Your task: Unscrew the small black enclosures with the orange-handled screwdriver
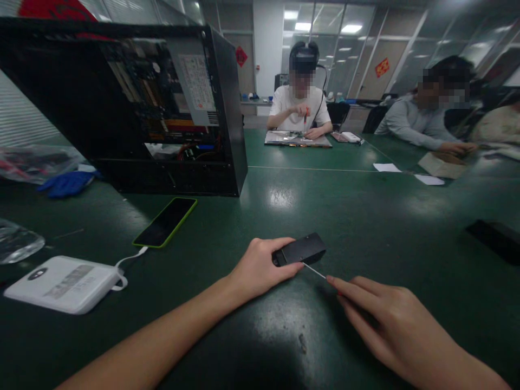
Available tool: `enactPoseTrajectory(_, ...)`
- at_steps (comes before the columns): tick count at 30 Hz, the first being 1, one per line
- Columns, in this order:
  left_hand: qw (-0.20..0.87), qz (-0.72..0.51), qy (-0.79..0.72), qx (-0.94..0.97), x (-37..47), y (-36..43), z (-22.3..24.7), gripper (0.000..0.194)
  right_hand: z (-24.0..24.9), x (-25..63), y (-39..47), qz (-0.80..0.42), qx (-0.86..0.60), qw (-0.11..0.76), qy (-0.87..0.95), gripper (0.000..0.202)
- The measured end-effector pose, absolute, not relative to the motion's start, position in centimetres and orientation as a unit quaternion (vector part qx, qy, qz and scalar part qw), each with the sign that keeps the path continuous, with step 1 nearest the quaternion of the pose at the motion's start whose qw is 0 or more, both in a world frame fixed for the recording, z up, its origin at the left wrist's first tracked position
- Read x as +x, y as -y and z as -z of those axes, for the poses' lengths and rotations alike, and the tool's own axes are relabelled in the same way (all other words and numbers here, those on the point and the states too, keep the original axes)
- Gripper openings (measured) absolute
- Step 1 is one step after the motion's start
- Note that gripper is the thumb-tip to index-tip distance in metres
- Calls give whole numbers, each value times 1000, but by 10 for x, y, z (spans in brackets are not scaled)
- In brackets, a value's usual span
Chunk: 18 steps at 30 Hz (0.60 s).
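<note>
A small black rectangular box (304, 248) rests on the green table in front of me. My left hand (260, 268) is closed around its left end, with thumb and fingers on opposite sides. In my right hand (384, 311) is a screwdriver (314, 271) with a thin metal shaft; a bit of red handle shows under the fingers, and the rest is hidden in the hand. The shaft's tip is at the near side of the black box, close to a fingertip of my left hand. I cannot tell whether the tip sits in a screw.
An open computer case (227, 108) stands at the back left. Left of me lie a phone (166, 222) cabled to a white power bank (67, 284), and a blue glove (67, 184). A black object (495, 238) lies at right. Co-workers (300, 105) sit across the table (365, 216).
</note>
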State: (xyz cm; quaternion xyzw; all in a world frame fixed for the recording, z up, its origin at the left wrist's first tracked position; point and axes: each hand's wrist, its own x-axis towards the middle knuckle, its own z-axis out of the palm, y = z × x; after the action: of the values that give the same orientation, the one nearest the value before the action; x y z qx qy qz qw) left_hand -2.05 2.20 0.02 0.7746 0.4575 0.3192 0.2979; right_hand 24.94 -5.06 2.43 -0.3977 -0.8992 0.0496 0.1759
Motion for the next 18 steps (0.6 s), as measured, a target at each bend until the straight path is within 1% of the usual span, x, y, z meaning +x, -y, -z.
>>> enactPoseTrajectory(4, 309, -316, -460, 770, -20, -22, 1, 44, -16, 238, 47, -78, -408, 171, 893, 40)
enactPoseTrajectory(9, 302, -322, -451, 776, -21, -23, 2, 43, -1, 225, 46, -114, -409, 213, 880, 44)
enactPoseTrajectory(13, 302, -328, -450, 774, -22, -24, 3, 45, 9, 222, 46, -116, -399, 244, 876, 46)
enactPoseTrajectory(18, 295, -333, -450, 774, -22, -24, 5, 49, 10, 225, 44, -103, -399, 235, 880, 45)
